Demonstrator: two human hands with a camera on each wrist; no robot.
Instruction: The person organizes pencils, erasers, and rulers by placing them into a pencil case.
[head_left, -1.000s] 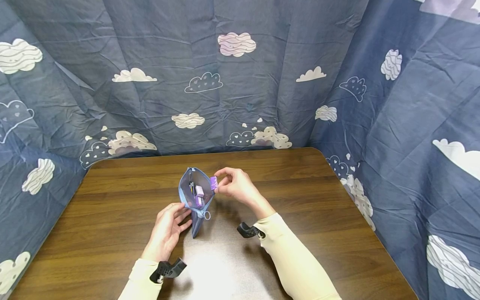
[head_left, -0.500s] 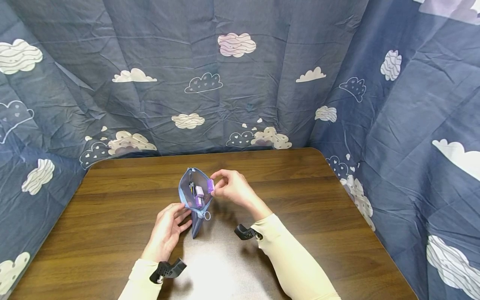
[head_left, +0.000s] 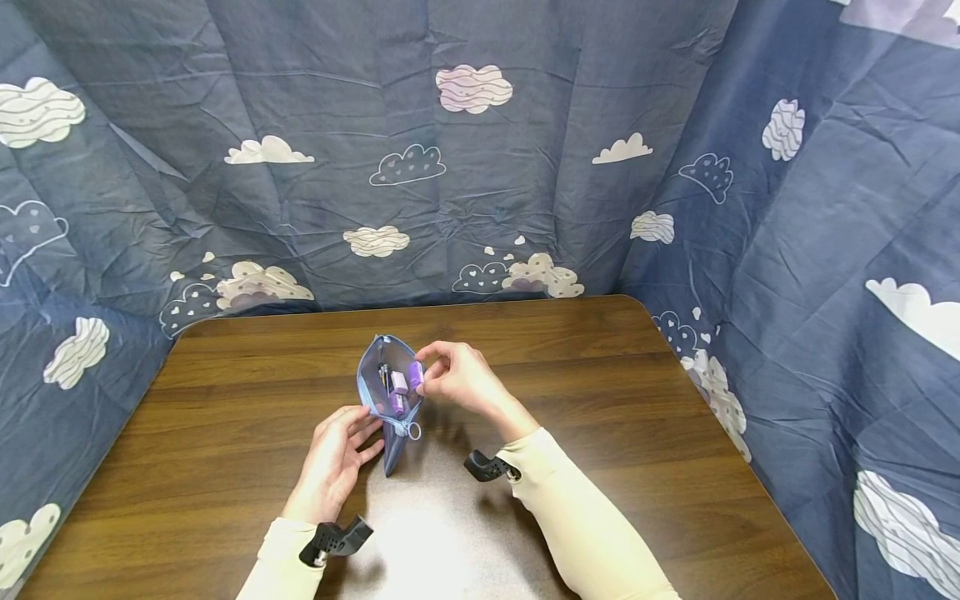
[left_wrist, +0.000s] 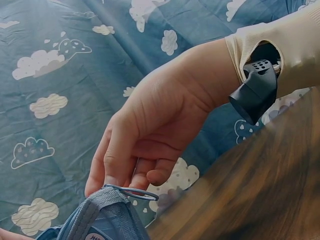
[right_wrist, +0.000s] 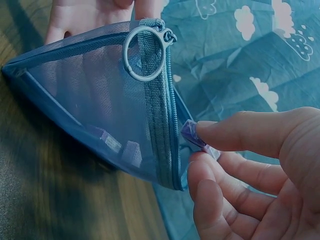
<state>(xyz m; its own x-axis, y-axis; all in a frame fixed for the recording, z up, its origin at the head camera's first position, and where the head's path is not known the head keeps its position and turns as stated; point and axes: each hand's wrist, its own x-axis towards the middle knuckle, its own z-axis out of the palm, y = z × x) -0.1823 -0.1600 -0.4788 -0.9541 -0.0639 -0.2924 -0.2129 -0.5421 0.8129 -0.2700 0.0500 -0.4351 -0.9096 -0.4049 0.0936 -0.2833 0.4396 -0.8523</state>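
A blue mesh zipper pouch (head_left: 395,433) stands with its mouth spread wide in the head view. My left hand (head_left: 333,462) grips its near left edge between thumb and fingers. Inside lie a whitish block (head_left: 399,382), a purple-and-white block (head_left: 397,405) and thin pen-like sticks (head_left: 386,377). With thumb and fingertips, my right hand (head_left: 465,379) pinches a small purple block (head_left: 416,375) at the right side of the mouth. In the right wrist view this purple block (right_wrist: 192,134) is right beside the zipper, partly covered by the fingers.
A ring pull (head_left: 414,431) hangs from the zipper at the pouch's near corner. The brown wooden table (head_left: 600,400) extends around both hands. Behind it and along the sides hangs a dark blue cloth (head_left: 525,200) with cloud prints.
My right hand has moved a little left and slightly down, carrying the purple block from outside the pouch's right rim to over its mouth. The left hand and pouch have stayed put.
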